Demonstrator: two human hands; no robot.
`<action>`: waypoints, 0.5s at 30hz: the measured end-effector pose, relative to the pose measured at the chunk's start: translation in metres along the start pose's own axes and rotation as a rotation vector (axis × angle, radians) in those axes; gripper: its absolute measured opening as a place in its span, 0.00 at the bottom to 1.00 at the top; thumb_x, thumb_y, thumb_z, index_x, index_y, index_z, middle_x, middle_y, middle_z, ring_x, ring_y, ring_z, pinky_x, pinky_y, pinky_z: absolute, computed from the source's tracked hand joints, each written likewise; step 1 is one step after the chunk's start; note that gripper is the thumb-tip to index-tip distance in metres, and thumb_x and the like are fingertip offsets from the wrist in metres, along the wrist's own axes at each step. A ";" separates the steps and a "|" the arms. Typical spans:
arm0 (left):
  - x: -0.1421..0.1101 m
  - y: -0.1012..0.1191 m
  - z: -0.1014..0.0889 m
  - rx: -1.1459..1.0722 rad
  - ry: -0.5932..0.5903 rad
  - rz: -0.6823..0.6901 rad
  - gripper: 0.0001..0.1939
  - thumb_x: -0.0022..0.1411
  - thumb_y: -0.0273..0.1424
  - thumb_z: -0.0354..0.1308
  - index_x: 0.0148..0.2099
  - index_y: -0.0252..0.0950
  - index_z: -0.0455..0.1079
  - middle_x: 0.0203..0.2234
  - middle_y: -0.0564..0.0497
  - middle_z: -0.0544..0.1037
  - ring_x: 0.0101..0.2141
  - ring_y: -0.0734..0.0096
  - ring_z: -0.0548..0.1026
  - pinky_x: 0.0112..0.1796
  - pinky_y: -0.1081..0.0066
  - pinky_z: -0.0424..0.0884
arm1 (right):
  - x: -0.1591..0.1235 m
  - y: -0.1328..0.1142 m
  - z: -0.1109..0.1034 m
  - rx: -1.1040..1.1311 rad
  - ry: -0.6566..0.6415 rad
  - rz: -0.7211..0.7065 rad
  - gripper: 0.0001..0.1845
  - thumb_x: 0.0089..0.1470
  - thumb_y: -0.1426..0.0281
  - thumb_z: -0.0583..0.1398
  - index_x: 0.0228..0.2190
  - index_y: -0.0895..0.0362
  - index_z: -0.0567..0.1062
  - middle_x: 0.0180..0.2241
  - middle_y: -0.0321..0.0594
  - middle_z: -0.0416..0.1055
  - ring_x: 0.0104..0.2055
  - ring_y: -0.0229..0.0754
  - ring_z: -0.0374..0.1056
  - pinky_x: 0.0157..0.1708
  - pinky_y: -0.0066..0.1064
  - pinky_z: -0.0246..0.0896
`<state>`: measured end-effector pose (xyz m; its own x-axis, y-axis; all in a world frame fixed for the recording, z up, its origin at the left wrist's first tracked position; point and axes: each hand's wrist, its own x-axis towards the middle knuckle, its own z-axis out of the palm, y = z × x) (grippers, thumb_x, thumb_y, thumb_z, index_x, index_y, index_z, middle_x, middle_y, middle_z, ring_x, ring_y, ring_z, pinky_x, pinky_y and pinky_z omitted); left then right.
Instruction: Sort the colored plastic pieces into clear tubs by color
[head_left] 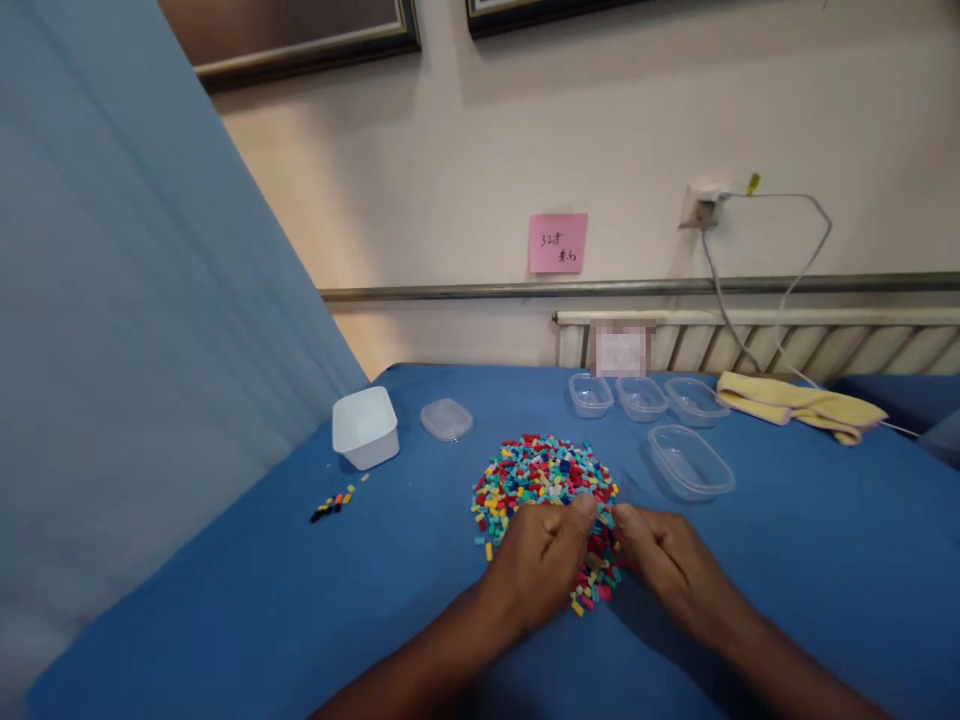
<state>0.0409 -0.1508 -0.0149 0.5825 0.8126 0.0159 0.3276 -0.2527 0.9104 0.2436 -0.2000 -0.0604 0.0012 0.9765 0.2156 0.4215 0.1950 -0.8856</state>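
Note:
A wide pile of small multicoloured plastic bricks (536, 480) lies on the blue-covered table (300, 620). Over its near side, my left hand (544, 550) is closed with thumb and fingers pinched together. Facing it from the right, my right hand (667, 560) is pinched too, its fingertips close to the left ones. Something small and pale may sit between the fingertips, but it is too small to make out. A few bricks peek out below and between the hands; the part of the pile beneath them is hidden.
At the left stand a white tub (366, 428), stacked clear lids (446, 419) and a short row of loose bricks (333, 503). Clear containers (690, 462) are behind my right hand, near a yellow cloth (802, 405). A blue curtain (150, 300) hangs left; a radiator (750, 340) lines the wall.

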 end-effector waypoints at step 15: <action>-0.008 0.004 -0.008 -0.488 -0.302 -0.460 0.51 0.58 0.84 0.34 0.20 0.39 0.60 0.12 0.53 0.60 0.12 0.76 0.58 0.16 0.72 0.48 | -0.007 -0.017 -0.001 0.400 -0.356 0.431 0.47 0.63 0.23 0.38 0.19 0.50 0.58 0.17 0.30 0.51 0.19 0.34 0.43 0.20 0.31 0.39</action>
<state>0.0317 -0.1543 -0.0081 0.6687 0.5822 -0.4624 0.2611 0.3985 0.8792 0.2375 -0.2100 -0.0461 -0.2334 0.9319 -0.2776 0.0829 -0.2654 -0.9606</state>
